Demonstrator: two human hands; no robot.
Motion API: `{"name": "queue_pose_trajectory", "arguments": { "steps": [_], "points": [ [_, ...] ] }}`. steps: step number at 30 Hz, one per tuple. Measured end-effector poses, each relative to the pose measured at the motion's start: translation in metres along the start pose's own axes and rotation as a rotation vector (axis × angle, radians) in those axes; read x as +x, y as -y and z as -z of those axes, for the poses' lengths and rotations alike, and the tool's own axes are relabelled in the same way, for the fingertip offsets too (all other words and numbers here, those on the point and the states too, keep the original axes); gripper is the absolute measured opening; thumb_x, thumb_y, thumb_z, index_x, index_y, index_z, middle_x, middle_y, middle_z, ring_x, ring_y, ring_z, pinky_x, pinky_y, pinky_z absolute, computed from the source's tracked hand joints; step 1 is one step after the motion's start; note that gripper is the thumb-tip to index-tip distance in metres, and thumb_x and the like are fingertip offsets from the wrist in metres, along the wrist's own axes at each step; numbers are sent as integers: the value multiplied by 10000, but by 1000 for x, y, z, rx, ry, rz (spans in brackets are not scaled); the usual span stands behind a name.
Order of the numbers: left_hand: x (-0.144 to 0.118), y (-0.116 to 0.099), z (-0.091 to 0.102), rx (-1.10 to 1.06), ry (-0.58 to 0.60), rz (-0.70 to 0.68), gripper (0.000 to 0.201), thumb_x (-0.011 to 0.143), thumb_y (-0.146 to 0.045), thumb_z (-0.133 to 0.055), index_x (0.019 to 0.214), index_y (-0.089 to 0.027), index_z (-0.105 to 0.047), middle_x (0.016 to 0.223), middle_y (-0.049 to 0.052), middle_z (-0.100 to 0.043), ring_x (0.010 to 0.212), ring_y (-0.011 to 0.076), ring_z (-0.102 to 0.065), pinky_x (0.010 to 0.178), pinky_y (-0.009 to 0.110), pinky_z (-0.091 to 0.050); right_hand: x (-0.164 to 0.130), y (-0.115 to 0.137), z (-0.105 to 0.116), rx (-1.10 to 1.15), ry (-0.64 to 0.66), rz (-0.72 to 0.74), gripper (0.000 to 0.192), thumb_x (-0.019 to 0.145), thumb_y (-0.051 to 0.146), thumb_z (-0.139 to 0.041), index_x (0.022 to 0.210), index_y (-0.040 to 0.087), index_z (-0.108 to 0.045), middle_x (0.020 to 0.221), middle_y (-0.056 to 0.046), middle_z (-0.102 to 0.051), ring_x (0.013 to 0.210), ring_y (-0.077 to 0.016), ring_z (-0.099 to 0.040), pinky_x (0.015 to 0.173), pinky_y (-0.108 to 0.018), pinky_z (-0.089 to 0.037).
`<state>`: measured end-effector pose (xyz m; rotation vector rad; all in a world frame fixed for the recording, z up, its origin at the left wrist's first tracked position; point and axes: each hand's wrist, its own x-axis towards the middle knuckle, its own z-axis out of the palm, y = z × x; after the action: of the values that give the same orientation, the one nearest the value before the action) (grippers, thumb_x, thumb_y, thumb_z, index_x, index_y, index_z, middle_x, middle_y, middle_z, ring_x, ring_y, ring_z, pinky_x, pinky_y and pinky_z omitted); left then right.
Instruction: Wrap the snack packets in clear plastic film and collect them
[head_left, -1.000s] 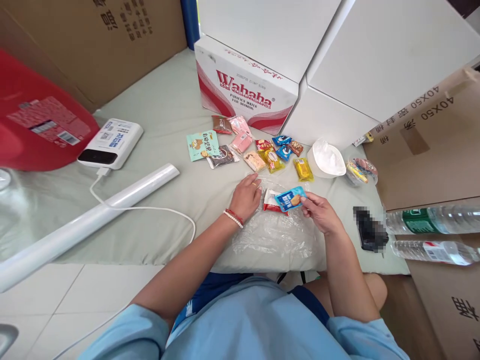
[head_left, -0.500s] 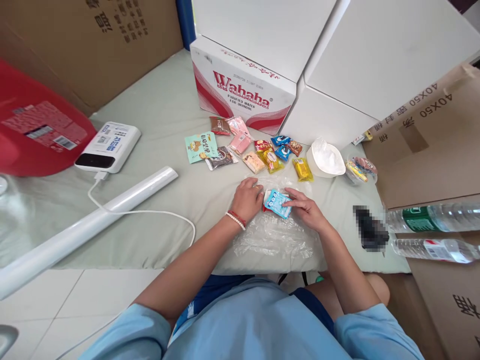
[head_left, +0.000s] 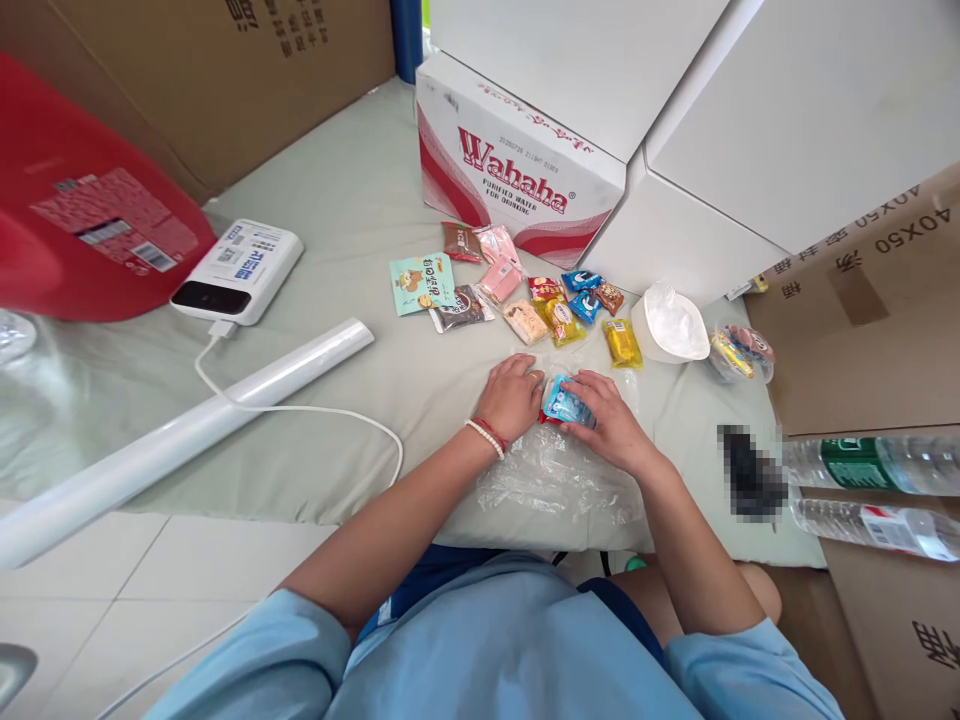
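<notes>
A light-blue snack packet (head_left: 564,400) lies on top of a red packet (head_left: 548,415), most of which it hides. Both rest on a crinkled clear plastic bag (head_left: 562,475) spread on the cloth. My right hand (head_left: 609,420) grips the blue packet from the right, thumb on the near side and fingers on the far side. Against the packets' left edge rests my left hand (head_left: 510,400), palm down with its fingers stretched forward. Beyond them lie several snack packets, including a mint-green one (head_left: 421,284), a pink one (head_left: 501,280) and a yellow one (head_left: 622,343).
A white bowl (head_left: 671,325) stands right of the snacks, near a clear bag of snacks (head_left: 739,352). Behind is a Wahaha carton (head_left: 517,160). Water bottles (head_left: 870,465) lie at right. A white tube (head_left: 187,440), cable, white device (head_left: 240,270) and red container (head_left: 97,200) are at left.
My right hand has moved further over the blue packet and closed around its right side. My left hand stays beside the packets. The whole view has shifted slightly.
</notes>
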<state>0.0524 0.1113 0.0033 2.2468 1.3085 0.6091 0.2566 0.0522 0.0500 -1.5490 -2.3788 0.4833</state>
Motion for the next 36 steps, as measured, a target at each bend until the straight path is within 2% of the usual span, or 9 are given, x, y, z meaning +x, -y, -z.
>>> {"name": "queue_pose_trajectory", "arguments": {
  "steps": [3,6,10,14,19,23,28,31,36],
  "points": [
    [0,0,1,-2,3,10,327,942,-209,-524,1160,-177,-766,1457,134,-622,1404,300,-512,1196,495,-413,5,2,2,-11,76,23,674,896,286,-701,1531,269,-478,1486,-143,-527,1433,-354,-417,1171,-603,-388],
    [0,0,1,-1,2,1,325,945,-217,-530,1170,-180,-761,1455,131,-625,1403,301,-517,1188,502,-418,10,5,-2,-36,117,-9,679,853,190,-691,1504,242,-503,1457,-147,-543,1359,-349,-468,1135,-582,-424],
    [0,0,1,1,10,-4,320,943,-219,-541,1175,-175,-757,1457,129,-625,1416,302,-508,1192,496,-414,8,9,-5,-58,86,-26,615,837,118,-644,1433,242,-558,1350,-143,-585,1259,-339,-509,1083,-562,-465],
    [0,1,1,-2,15,-3,319,944,-223,-545,1177,-167,-755,1467,138,-616,1424,306,-500,1196,492,-409,-7,15,3,-78,26,25,607,875,133,-623,1458,269,-525,1361,-141,-561,1334,-356,-461,1105,-581,-441],
    [-2,1,-2,15,6,-21,340,940,-187,-521,1201,-182,-738,1490,149,-595,1443,299,-481,1210,507,-390,-22,19,9,-49,-49,62,652,924,204,-614,1540,327,-438,1397,-130,-548,1389,-356,-445,1140,-595,-415],
    [-5,0,-2,60,-8,-22,379,937,-178,-510,1264,-160,-701,1532,169,-551,1483,307,-435,1219,514,-377,-21,17,-9,-83,44,28,676,953,301,-635,1584,310,-394,1503,-146,-505,1461,-373,-391,1177,-651,-353],
    [-8,1,-1,81,-16,-9,386,949,-209,-517,1284,-135,-693,1546,174,-535,1493,319,-424,1235,495,-360,-24,14,-18,-51,110,31,856,945,560,-657,1651,287,-257,1680,-164,-301,1559,-370,-247,1224,-652,-284],
    [-7,1,0,74,-17,1,373,950,-230,-529,1274,-155,-697,1530,171,-552,1482,321,-437,1225,513,-371,-25,13,-13,-47,99,42,769,976,520,-624,1638,305,-297,1645,-147,-373,1561,-365,-245,1222,-654,-288],
    [-7,-1,2,70,-5,15,381,947,-246,-545,1285,-154,-694,1533,169,-546,1481,324,-434,1230,514,-366,-21,7,-8,-43,82,84,600,989,339,-612,1564,313,-444,1471,-132,-542,1499,-357,-346,1197,-643,-338]
  ]
}}
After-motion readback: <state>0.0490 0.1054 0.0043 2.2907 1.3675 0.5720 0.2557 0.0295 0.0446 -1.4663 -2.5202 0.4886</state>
